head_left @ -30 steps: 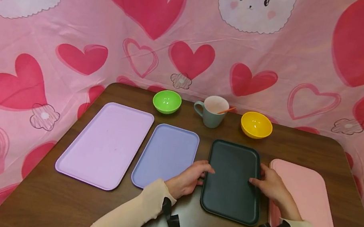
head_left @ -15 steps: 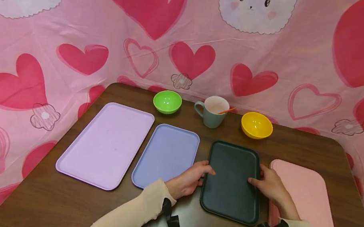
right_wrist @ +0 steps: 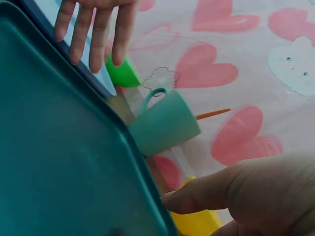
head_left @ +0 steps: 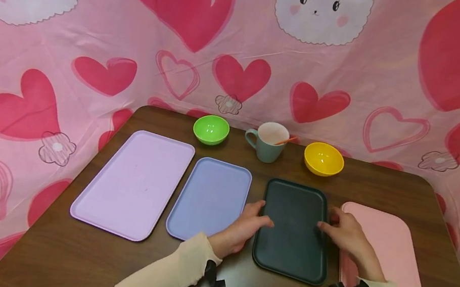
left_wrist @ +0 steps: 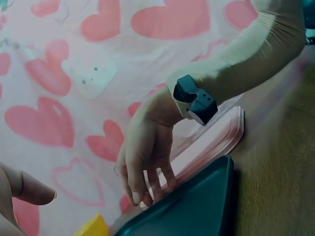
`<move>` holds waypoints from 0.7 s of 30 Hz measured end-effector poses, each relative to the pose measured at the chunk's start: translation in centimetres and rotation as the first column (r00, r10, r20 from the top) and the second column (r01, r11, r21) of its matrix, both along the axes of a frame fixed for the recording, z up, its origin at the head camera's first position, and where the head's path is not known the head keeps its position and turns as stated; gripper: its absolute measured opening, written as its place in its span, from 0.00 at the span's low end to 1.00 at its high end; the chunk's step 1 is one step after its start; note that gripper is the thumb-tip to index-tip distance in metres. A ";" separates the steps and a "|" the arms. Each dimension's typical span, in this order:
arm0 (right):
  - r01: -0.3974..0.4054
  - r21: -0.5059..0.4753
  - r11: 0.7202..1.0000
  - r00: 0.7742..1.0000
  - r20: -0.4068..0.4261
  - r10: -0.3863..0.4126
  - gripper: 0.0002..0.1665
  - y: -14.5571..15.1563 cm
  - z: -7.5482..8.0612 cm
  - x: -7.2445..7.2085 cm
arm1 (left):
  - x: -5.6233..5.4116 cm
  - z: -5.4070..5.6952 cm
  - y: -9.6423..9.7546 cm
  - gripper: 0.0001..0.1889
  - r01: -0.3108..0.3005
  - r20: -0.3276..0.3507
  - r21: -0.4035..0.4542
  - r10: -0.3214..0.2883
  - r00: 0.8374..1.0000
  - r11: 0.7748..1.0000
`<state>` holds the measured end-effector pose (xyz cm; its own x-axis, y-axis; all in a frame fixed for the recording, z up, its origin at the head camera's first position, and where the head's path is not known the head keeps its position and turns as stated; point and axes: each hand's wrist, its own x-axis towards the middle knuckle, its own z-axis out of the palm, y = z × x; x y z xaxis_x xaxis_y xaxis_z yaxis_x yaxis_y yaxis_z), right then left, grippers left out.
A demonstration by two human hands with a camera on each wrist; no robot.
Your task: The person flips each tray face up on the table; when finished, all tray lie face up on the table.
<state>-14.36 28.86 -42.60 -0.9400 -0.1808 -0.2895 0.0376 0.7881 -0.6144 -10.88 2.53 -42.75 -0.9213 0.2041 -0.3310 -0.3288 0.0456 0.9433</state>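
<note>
A dark green tray [head_left: 293, 237] lies flat on the wooden table between my two hands. My left hand [head_left: 242, 227] is at its left edge, fingers spread and the thumb over the rim. The right wrist view shows that left hand's [right_wrist: 101, 24] fingers straight above the rim. At the opposite edge is my right hand [head_left: 349, 236], thumb tip by the rim. In the left wrist view the right hand's [left_wrist: 147, 152] fingers hang loosely beside the tray [left_wrist: 197, 206]. Neither hand grips the tray; whether fingertips touch it, I cannot tell.
A blue tray [head_left: 213, 197] and a lilac tray [head_left: 135, 183] lie to the left. Pink trays or boards [head_left: 390, 259] are partly under the right arm. Along the back stand a green bowl [head_left: 211, 130], a mug [head_left: 268, 147] with an orange stick, and a yellow bowl [head_left: 323, 160].
My left hand has loosened from the dark green tray's left edge, its fingers spreading. My right hand has eased slightly outward. The tray slid very slightly toward me earlier and now lies still.
</note>
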 end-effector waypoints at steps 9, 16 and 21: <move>0.076 0.047 0.996 0.995 -0.064 -0.073 0.42 2.9 1.7 0.7 | 1.6 2.0 1.0 0.45 0.134 -0.154 -0.181 -0.163 0.974 0.974; 0.109 0.098 0.989 0.988 -0.121 -0.097 0.42 6.7 2.1 1.0 | 2.7 2.4 3.3 0.45 0.268 -0.176 -0.299 -0.329 0.928 0.916; 0.133 0.126 0.983 0.982 -0.154 -0.113 0.40 9.2 1.9 0.8 | 3.5 2.1 5.4 0.46 0.311 -0.192 -0.388 -0.406 0.893 0.867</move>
<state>-13.55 38.03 -40.67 -0.9864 -0.0300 -0.1618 0.0573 0.8589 -0.5089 -7.33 7.95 -40.60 -0.8667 0.4565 -0.2009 0.0261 0.4437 0.8958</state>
